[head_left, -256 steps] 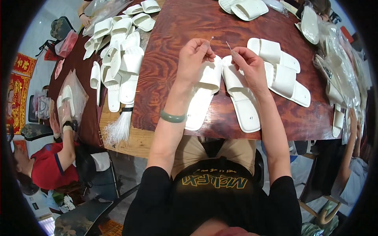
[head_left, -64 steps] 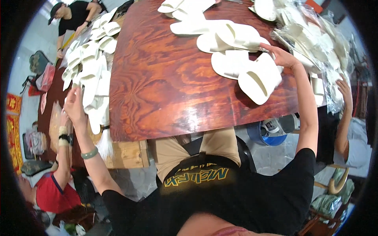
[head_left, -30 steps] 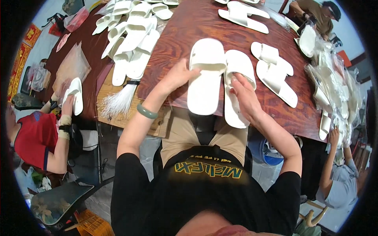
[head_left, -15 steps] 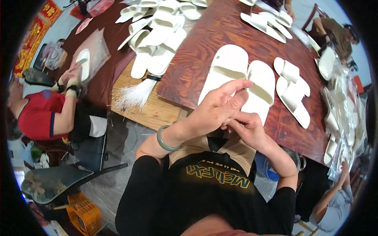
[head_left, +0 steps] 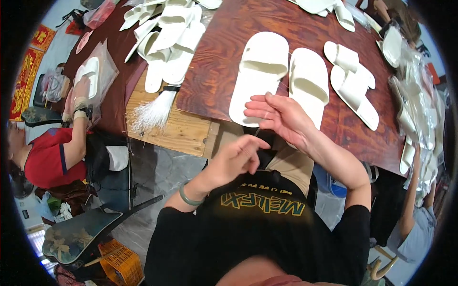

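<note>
Two white slide slippers lie side by side before me on the reddish wood-grain table (head_left: 210, 90): the left slipper (head_left: 262, 62) and the right slipper (head_left: 310, 71). A fine thread seems to run between them. My right hand (head_left: 284, 117) is over their near ends, open, its fingers stretched to the left and the palm showing. Lower and nearer my body, off the table edge, my left hand (head_left: 238, 159) is loosely bent, its index finger extended and fingers apart; I see nothing in it. A bundle of white plastic strands (head_left: 160, 112), bound with a black band, hangs to the left.
Another slipper pair (head_left: 353, 86) lies to the right; a slipper pile (head_left: 171, 43) is at upper left. Bagged slippers (head_left: 415, 100) line the right edge. A red-shirted person (head_left: 52, 152) handles a slipper at left; another person (head_left: 415, 233) reaches in from the right.
My hands, together over the right slipper before, have come apart. The left one has dropped toward my body; the right one has risen leftward with its fingers stretched. The slippers show more fully.
</note>
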Tool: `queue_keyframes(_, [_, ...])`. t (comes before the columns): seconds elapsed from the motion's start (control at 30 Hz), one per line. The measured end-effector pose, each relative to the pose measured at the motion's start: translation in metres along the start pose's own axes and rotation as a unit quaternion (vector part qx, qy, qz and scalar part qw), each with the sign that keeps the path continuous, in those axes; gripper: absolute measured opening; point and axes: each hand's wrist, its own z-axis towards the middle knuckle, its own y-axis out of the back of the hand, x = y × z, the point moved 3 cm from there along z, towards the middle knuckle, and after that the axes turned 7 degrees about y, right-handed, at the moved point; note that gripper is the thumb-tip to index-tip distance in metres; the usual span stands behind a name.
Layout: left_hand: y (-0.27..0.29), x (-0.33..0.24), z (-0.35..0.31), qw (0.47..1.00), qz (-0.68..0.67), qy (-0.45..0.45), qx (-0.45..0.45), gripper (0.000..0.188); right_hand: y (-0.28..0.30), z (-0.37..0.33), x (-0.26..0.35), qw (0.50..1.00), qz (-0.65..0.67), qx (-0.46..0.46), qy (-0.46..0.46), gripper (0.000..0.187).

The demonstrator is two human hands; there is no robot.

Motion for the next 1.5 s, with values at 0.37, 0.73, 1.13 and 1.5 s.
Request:
queue_keyframes(0.37, [0.056,-0.052,0.069,0.831,0.468,-0.150,-0.261,0.032,0.020,0.003,0.016,0.983,-0.177,0.018,-0.045,0.048])
queue_keyframes(0.73, [0.052,-0.066,0.144,0.735,0.571,-0.131,-0.342,0.028,0.065,0.097,0.157,0.593,-0.755,-0.062,0.274,0.025])
queue_keyframes(1.13, [0.052,-0.056,0.135,0.727,0.577,-0.209,-0.309,0.017,-0.007,0.197,0.138,0.537,-0.805,0.175,0.183,0.035])
queue_keyframes(1.5, [0.067,-0.043,0.075,0.729,0.569,-0.337,-0.177,0.010,-0.012,0.048,0.088,0.316,-0.854,0.305,0.280,0.036])
